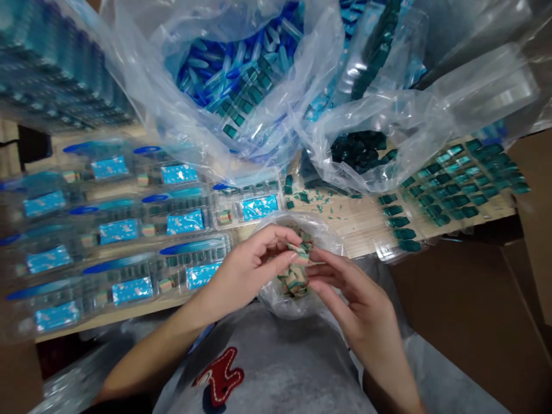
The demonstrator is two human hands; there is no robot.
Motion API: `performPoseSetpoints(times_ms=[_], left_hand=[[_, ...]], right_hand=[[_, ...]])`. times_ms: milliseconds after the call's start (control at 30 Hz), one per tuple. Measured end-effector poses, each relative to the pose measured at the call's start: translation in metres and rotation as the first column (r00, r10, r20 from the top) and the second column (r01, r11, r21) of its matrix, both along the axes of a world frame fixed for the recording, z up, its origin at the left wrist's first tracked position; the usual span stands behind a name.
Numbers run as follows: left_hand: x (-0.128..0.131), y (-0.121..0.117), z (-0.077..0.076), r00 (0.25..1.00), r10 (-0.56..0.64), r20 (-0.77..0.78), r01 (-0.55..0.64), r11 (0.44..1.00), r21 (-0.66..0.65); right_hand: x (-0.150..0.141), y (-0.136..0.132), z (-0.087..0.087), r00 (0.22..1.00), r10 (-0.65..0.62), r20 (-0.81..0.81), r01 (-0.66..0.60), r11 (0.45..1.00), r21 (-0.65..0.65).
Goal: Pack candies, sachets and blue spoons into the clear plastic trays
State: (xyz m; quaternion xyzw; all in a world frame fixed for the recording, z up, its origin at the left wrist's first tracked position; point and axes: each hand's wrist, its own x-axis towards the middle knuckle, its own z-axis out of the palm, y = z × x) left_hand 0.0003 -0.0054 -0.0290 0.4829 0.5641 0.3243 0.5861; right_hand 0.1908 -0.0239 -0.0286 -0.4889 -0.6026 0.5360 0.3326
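My left hand (263, 253) pinches a small block with green, cream and tan stripes (301, 253) between thumb and fingers. From the other side, my right hand (362, 293) reaches in; its fingertips are at the block's edge and its thumb stands apart from them. Whether the right fingers grip anything is hard to see. Both hands are over a clear plastic bag (328, 227) of similar striped blocks (295, 282), held against the table edge in front of my body. Left of the hands, a filled clear blister tray (259, 207) carries a blue dotted packet.
Rows of filled blister trays (118, 230) cover the left side, with stacked trays (56, 63) behind. A large bag of blue pieces (241, 57) stands at the back. Beside it are a bag of dark green pieces (357, 150) and trays of green pieces (452, 184). Green scraps (321, 198) litter the wood.
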Motion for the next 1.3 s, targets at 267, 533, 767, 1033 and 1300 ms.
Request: performPoseSetpoints(times_ms=[267,533,767,1033,1300], left_hand=[[0.009,-0.008,0.01,0.98,0.182,0.082,-0.186,0.982,0.04],[0.013,-0.005,0.005,0.93,0.35,0.112,-0.356,0.934,0.033],[0.007,-0.003,0.005,0.978,0.203,0.053,-0.202,0.979,-0.027],[0.002,-0.015,0.011,0.995,0.096,0.015,-0.096,0.995,0.024],[0.006,-0.007,0.011,0.984,0.15,0.093,-0.154,0.987,0.046]], right_hand=[[-0.019,-0.008,-0.003,0.983,-0.056,-0.174,0.058,0.998,0.005],[-0.022,-0.008,0.001,0.989,-0.124,-0.083,0.139,0.967,0.215],[-0.009,-0.002,0.003,0.996,0.024,0.083,-0.056,0.917,0.395],[-0.012,0.004,-0.001,0.969,-0.035,0.243,-0.099,0.85,0.517],[-0.014,0.005,-0.001,0.994,-0.103,0.045,0.082,0.939,0.333]])
